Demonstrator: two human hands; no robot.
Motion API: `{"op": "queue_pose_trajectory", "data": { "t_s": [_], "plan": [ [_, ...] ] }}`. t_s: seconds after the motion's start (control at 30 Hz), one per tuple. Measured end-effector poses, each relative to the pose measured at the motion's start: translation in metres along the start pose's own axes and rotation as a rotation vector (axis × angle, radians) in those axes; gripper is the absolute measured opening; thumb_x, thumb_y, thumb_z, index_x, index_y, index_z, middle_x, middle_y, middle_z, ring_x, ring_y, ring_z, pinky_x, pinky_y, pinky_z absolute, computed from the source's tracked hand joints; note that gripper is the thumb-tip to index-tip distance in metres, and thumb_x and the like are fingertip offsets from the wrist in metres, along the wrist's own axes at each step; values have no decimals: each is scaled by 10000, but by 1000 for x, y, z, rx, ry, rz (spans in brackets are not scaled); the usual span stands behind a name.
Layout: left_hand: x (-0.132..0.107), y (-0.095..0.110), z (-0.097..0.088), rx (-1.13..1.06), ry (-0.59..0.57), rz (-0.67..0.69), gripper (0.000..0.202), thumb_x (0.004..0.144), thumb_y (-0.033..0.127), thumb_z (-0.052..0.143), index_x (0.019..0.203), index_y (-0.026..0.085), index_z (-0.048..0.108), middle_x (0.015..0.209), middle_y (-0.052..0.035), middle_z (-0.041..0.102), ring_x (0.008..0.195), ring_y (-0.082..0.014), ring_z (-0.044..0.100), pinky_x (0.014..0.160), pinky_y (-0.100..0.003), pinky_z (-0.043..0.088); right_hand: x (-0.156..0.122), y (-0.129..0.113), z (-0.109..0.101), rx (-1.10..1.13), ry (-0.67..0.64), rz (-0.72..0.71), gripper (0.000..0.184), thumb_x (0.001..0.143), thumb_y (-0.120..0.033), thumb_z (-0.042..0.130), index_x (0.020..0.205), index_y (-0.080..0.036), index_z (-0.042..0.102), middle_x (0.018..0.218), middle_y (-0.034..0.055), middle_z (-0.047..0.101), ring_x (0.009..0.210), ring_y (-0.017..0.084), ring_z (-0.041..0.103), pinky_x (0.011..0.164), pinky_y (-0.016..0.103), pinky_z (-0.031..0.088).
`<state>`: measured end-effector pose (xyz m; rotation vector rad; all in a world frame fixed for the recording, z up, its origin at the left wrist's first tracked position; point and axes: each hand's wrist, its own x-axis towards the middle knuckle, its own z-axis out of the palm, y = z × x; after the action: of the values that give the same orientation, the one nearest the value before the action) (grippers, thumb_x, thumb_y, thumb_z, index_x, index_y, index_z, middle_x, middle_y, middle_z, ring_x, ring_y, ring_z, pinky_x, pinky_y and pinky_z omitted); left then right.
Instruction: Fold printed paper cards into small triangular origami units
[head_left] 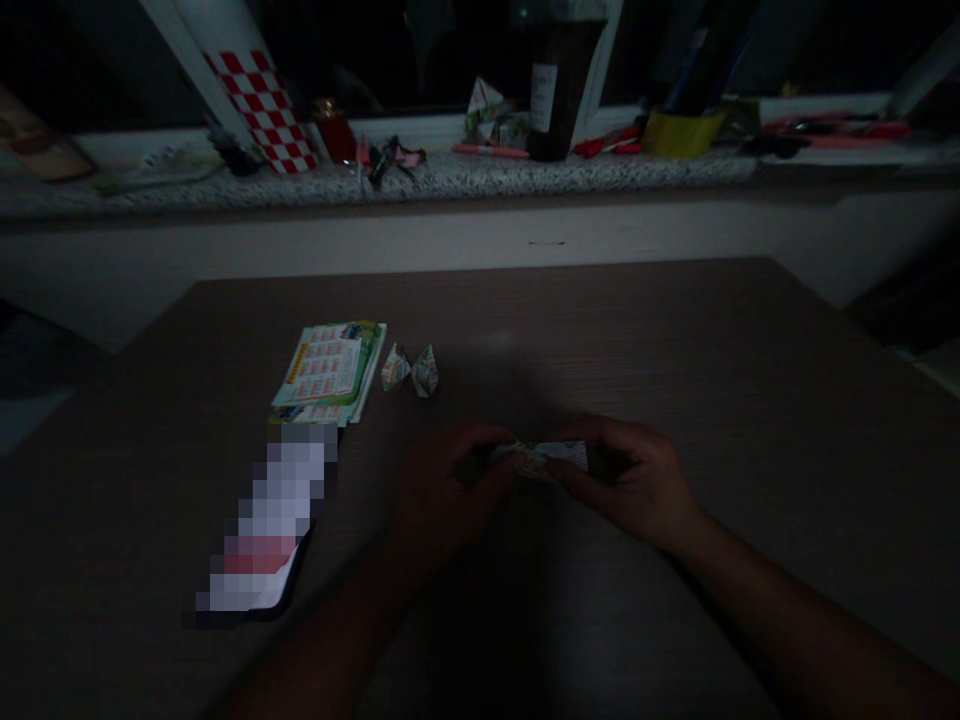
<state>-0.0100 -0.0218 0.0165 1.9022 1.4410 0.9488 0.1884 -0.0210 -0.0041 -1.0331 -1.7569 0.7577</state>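
Observation:
Both hands meet over the middle of a dark wooden table in dim light. My left hand pinches the left end of a small folded piece of printed paper. My right hand grips the right end of the same paper, fingers curled around it. The paper is held just above the tabletop between the two hands. Farther back and to the left lie two small folded paper shapes, side by side and apart from my hands.
A stack of printed leaflets lies left of the folded shapes, with a blurred flat object nearer me. Behind the table a stone windowsill carries a dark bottle, a red-checked item, pens and a yellow cup.

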Motion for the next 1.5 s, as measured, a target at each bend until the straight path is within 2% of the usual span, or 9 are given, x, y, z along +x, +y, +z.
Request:
{"op": "queue_pose_trajectory", "data": {
  "t_s": [0.17,0.37,0.73,0.97,1.1,1.23,1.4,1.5],
  "plan": [
    [3,0,-2,-56,-103,-38,74,799,267,631,800,203,669,774,17,670,748,-141,604,691,-235,463,0,1,-2,-64,3,-13,75,777,-226,677,848,-207,688,777,31,727,655,158,667,582,256,534],
    [4,1,-2,-139,-229,-113,158,851,293,572,798,185,674,733,25,666,694,-128,596,639,-217,440,0,2,-2,-23,52,69,90,750,-227,701,835,-199,697,745,26,732,631,157,672,577,249,545],
    [1,0,3,-180,-207,-253,253,840,388,577,759,171,678,667,15,666,624,-128,589,541,-205,402,2,-1,0,238,99,220,166,704,-215,745,862,-188,704,783,43,760,656,170,706,585,257,582],
    [-1,2,2,-128,-182,-186,254,839,368,577,710,170,668,610,24,629,573,-112,553,509,-201,372,3,-1,-1,284,113,263,194,704,-226,763,883,-188,700,808,45,763,670,172,714,599,254,592],
    [-2,-2,1,-104,-132,-191,270,840,394,580,707,172,656,605,25,617,578,-113,544,515,-199,376,4,0,-1,297,166,259,258,697,-270,780,921,-189,680,789,40,758,670,179,720,582,255,595],
    [-1,-8,0,-148,-153,-178,266,843,403,582,735,169,651,661,12,640,620,-122,570,546,-202,407,4,2,0,273,194,244,275,696,-257,774,937,-185,662,722,21,744,607,160,703,534,238,581],
    [-2,-5,7,-326,-250,-168,237,800,354,663,974,193,675,893,-13,719,810,-160,650,707,-228,475,1,0,4,163,103,153,309,699,-177,759,990,-204,659,686,-11,718,574,126,671,512,200,544],
    [-2,-4,10,-405,-293,-214,212,809,337,659,960,191,688,860,-9,724,791,-158,654,682,-220,474,-1,1,5,82,59,82,314,712,-182,758,1009,-210,662,747,4,727,621,133,678,547,212,547]
  ]
}}
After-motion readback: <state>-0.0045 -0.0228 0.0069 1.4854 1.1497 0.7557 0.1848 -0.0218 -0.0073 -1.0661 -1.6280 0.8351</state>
